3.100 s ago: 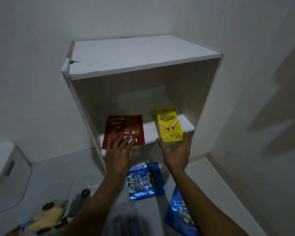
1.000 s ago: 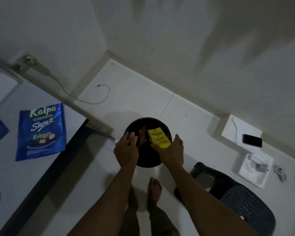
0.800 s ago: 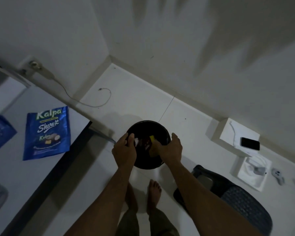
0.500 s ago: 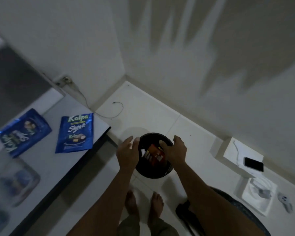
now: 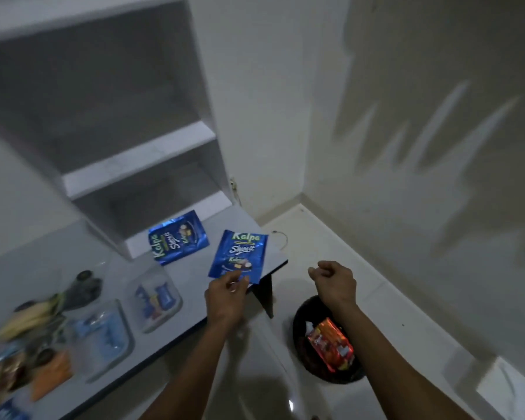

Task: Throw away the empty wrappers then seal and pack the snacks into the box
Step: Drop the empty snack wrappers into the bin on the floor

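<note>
L hand is hovering at the table edge, fingers loosely curled, holding nothing, tips just by the near Kalpa pouch. R hand, loosely curled and empty, is hanging over the black bin w/ the red wrapper lying inside. 2nd pouch is lying by the white shelf unit; pale floor is running to the wall corner.

"Kalpa" in green and "Share it" in white stand on the blue pouch just beyond the left hand. A second blue pouch, farther out and to that hand's left, bears the same two names, turned sideways. Print on the red-orange wrapper below the right hand is unreadable.
</note>
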`<state>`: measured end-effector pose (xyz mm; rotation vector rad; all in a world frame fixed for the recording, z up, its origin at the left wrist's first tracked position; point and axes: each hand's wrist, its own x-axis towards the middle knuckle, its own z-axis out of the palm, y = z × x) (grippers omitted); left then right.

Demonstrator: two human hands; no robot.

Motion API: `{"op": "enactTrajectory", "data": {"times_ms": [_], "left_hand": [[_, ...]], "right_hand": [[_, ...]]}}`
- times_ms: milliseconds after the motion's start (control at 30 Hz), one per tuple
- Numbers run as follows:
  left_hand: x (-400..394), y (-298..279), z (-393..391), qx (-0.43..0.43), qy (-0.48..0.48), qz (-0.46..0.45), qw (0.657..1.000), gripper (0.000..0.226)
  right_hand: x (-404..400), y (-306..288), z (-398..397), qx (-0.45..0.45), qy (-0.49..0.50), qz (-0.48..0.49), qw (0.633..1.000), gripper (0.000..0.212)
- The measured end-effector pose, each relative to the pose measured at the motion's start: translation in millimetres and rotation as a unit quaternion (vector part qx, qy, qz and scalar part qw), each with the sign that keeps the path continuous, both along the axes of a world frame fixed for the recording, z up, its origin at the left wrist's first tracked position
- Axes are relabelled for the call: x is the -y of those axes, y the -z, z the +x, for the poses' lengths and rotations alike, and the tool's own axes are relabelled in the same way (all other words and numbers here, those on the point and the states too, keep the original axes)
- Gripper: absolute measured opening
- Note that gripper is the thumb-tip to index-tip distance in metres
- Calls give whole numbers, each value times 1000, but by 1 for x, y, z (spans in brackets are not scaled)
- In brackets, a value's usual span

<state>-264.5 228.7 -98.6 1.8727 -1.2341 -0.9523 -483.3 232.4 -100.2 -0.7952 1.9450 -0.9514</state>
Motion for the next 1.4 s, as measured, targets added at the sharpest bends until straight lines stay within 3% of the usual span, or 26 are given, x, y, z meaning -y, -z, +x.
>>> {"op": "enactTrajectory", "data": {"times_ms": [267, 467, 633, 767, 967, 1067, 1233, 1400], "left_hand": [[16, 14, 110, 51, -7, -10, 999, 34], [59, 19, 137, 86, -6, -17, 996, 41], [117, 39, 157, 140, -4, -17, 990, 34], [168, 71, 184, 185, -26, 34, 982, 48], [236, 97, 219, 219, -74, 107, 967, 53], [255, 110, 228, 227, -71, 150, 960, 74], [276, 123, 238, 258, -25, 210, 943, 101], [283, 127, 241, 280, -6, 212, 936, 95]], "right_hand": [[30, 8, 98, -35, -48, -23, 998, 34], [64, 20, 135, -78, -65, -16, 995, 50], [120, 42, 148, -108, -68, 7, 992, 61], [163, 74, 156, -154, -82, 58, 983, 67], [205, 105, 164, -207, -72, 145, 965, 92], [219, 118, 169, -238, -71, 157, 956, 96], [235, 125, 182, -213, -74, 107, 968, 93], [244, 127, 189, -137, -33, 86, 986, 98]]}}
